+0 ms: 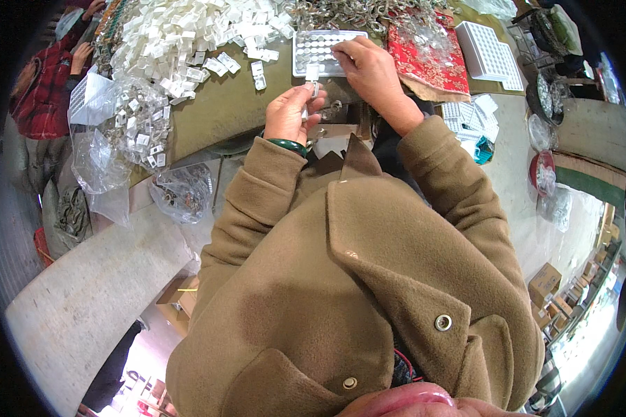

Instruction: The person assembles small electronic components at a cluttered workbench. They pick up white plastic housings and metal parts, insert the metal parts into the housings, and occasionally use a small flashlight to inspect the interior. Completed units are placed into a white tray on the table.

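Observation:
My left hand is closed around a small white plastic piece, which stands up between the thumb and fingers at the near edge of a white tray. Rows of small round silvery-white discs fill much of this tray. Over the tray's right side, my right hand reaches in with its thumb and forefinger pinched at the discs. Whatever those fingertips hold is too small to make out. Left of the tray lies a big heap of similar white plastic pieces, with a few loose ones near me.
A red patterned cloth with clear bits on it lies right of the tray. Beyond it stand white trays with holes. Metal parts are heaped at the back. Bagged pieces sit at the left edge, near another person's sleeve.

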The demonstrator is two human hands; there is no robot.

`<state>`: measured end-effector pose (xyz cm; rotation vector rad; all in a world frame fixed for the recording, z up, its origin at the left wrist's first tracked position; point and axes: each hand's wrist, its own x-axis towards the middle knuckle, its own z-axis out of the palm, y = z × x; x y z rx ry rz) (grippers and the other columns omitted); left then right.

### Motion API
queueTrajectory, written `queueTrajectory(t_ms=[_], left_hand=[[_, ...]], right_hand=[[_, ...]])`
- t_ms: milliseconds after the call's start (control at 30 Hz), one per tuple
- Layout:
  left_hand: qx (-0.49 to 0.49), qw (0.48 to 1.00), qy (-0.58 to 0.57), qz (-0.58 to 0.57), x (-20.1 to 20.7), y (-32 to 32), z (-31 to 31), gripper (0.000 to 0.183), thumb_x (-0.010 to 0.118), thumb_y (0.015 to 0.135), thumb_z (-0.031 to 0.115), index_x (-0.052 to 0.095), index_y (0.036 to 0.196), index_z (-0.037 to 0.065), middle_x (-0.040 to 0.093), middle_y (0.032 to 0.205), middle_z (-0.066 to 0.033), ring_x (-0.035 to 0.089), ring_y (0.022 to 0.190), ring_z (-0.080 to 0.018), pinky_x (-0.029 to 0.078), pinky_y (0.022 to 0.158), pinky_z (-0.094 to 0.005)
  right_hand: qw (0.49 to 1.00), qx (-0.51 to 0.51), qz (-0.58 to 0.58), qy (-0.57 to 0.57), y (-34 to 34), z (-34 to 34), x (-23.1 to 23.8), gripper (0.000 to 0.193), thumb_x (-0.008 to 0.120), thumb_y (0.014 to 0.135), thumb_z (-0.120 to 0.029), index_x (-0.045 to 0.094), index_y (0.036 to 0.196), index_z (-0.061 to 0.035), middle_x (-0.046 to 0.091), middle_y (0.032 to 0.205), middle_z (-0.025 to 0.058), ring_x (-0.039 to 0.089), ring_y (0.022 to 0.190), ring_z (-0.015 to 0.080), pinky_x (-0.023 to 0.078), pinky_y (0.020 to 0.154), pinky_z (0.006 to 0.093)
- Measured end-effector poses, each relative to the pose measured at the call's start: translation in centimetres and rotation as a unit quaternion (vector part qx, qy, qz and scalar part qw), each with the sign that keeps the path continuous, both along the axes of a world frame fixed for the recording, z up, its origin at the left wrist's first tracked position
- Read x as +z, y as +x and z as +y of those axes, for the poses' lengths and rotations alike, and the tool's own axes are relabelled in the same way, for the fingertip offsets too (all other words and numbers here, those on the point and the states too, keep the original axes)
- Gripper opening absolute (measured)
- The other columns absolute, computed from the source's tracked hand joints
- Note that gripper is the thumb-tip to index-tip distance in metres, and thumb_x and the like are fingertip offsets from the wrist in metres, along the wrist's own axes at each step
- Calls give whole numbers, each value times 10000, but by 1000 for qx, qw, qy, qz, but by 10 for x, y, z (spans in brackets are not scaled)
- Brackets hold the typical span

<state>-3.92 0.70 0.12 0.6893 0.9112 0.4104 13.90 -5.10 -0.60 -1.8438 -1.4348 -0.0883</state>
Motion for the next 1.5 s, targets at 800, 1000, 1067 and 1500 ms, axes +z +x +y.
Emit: queueTrajectory(t_ms=[800,1000,1067,1500], left_hand=[[-38,998,-8,-40,8,9,-16,229,632,892,96,636,1113,37,682,979,-37,661,851,-107,519,591,-182],[-23,999,11,-40,10,13,-22,296,650,880,103,631,1170,45,692,983,-20,661,866,-93,493,590,-168],[-8,998,27,-56,8,14,-25,315,658,875,104,631,1184,49,695,987,-19,660,871,-88,487,590,-167],[-10,991,127,-34,10,13,-38,328,642,900,94,609,1219,29,674,1029,-26,641,837,-72,497,580,-149]], right_hand=[[992,89,80,48,-30,-38,24,101,632,801,-38,599,894,-61,591,831,90,604,789,284,500,686,358],[992,104,-21,73,-27,-43,24,139,614,768,-35,601,903,-65,601,836,72,600,802,275,488,729,369],[991,107,-30,78,-27,-43,26,149,609,753,-27,601,898,-63,602,830,69,599,804,277,485,738,369],[983,136,117,33,-25,-46,30,105,624,791,3,570,870,-40,588,792,93,602,767,274,490,676,359]])
